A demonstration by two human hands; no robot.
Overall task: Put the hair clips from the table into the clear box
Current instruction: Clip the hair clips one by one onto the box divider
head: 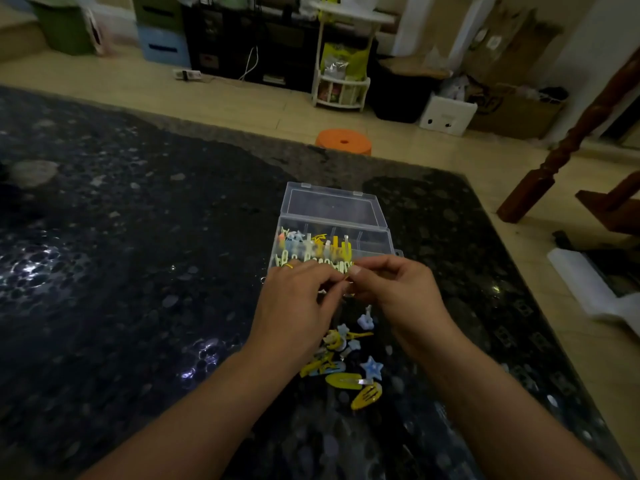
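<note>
The clear box stands open on the dark stone table, its lid folded back. Several yellow, white and blue hair clips fill its left compartments. My left hand and my right hand meet just in front of the box's near edge, fingertips pinched together on one small yellow hair clip, mostly hidden by the fingers. A loose pile of hair clips lies on the table between my wrists, including a blue star clip and two yellow snap clips.
An orange stool stands beyond the table's far edge. A wooden post rises at the right. Shelves, bins and cardboard boxes line the back wall. A white roll lies on the floor to the right.
</note>
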